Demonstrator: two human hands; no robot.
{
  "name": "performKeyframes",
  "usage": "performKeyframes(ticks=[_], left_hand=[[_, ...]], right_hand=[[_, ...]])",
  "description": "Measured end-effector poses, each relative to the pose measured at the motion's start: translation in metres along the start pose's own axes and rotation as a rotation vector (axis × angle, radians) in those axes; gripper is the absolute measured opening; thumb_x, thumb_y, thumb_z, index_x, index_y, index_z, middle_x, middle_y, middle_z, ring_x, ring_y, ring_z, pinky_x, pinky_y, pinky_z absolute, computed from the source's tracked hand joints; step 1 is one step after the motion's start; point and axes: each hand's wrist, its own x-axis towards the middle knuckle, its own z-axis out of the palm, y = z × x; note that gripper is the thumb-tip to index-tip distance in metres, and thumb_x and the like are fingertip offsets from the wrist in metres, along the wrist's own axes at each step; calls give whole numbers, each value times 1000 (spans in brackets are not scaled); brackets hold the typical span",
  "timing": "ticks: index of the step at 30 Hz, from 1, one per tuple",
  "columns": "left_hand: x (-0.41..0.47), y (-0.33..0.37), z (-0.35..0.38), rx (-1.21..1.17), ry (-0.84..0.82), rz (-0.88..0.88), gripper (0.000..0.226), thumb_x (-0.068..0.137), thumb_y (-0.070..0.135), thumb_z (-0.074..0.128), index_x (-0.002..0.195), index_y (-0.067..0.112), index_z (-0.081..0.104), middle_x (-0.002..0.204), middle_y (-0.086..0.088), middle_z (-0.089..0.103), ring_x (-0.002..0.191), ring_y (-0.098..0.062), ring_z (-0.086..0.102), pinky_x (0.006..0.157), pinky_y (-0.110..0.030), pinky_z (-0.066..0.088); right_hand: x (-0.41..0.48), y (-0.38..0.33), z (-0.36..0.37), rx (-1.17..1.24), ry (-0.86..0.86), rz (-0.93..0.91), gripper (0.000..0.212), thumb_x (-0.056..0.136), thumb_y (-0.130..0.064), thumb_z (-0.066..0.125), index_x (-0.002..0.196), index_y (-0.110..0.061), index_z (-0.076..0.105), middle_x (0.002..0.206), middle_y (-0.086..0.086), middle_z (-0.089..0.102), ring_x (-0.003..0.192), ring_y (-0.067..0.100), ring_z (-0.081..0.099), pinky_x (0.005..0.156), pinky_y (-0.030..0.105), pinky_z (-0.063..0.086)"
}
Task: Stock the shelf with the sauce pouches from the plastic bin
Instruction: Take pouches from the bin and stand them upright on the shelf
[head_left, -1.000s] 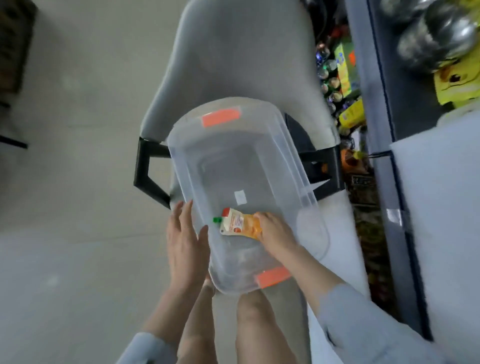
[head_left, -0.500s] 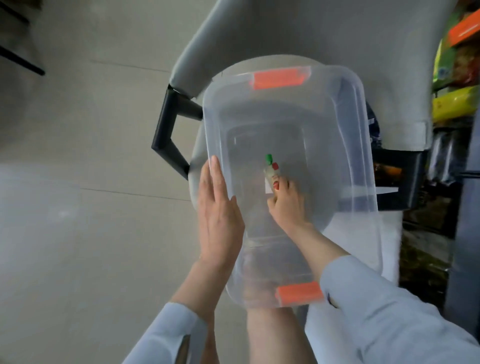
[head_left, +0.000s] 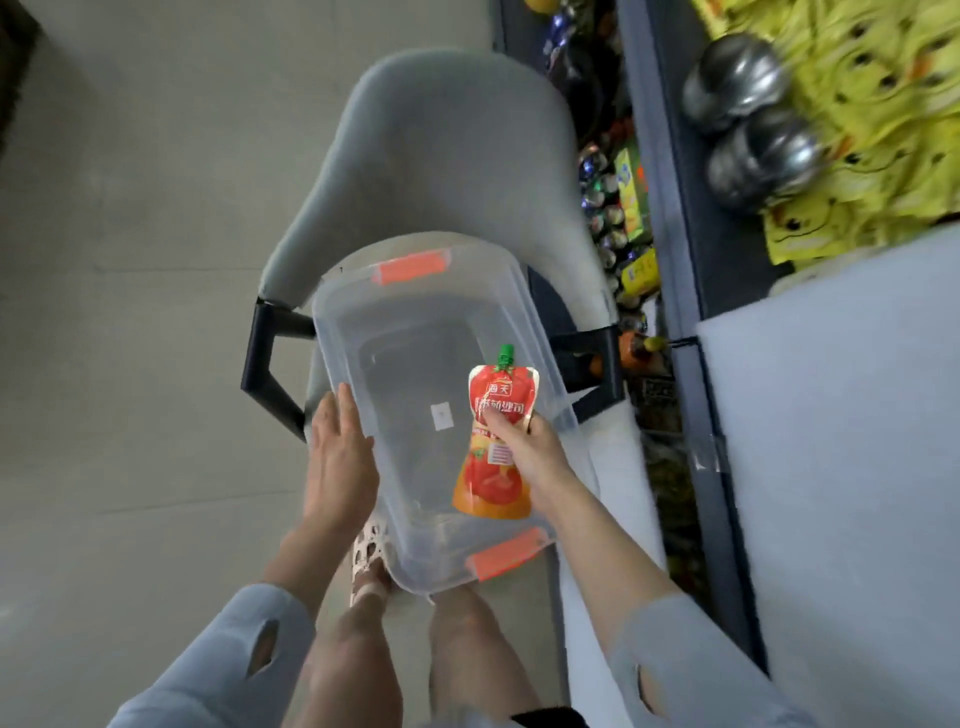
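- The sauce pouch (head_left: 492, 470) is red at the top and orange at the bottom, with a tomato picture, white lettering and a green screw cap (head_left: 505, 356) on its spout.
- It is held over the inside of the clear plastic bin (head_left: 353, 322), toward the bin's right side, front face up, cap pointing to the bin's far end.
- The right hand (head_left: 537, 457) reaches in over the bin's near right corner, with the forearm crossing the rim.
- Its grip is closed on the pouch: the thumb lies across the front label, and the fingers are hidden behind.
- The left hand (head_left: 340, 457) lies flat against the bin's left wall from outside, fingers straight and together, grip released and holding nothing.
- The bin has an orange latch (head_left: 410, 266) at each end and sits on a grey chair (head_left: 441, 156).
- A shelf (head_left: 670, 208) of goods stands to the bin's right.
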Motion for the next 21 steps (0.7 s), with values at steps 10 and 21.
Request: performKeyframes(ticks=[10, 21], left_hand=[[-73, 124, -76, -48, -278, 316, 41, 91, 15, 63, 132, 13, 57, 132, -14, 59, 119, -35, 54, 96, -36, 40], [-241, 295, -85, -424, -1177, 856, 36, 84, 14, 74, 118, 19, 62, 111, 1, 71, 107, -19, 66, 91, -32, 54]], right_hand=[[-228, -42, -77, 209, 393, -402, 14, 88, -28, 73, 102, -24, 70, 96, -12, 76, 93, 3, 71, 81, 20, 55], [-407, -21, -167, 503, 882, -616, 28, 85, -20, 77, 111, -19, 67, 96, -9, 76, 89, 8, 72, 70, 22, 56]])
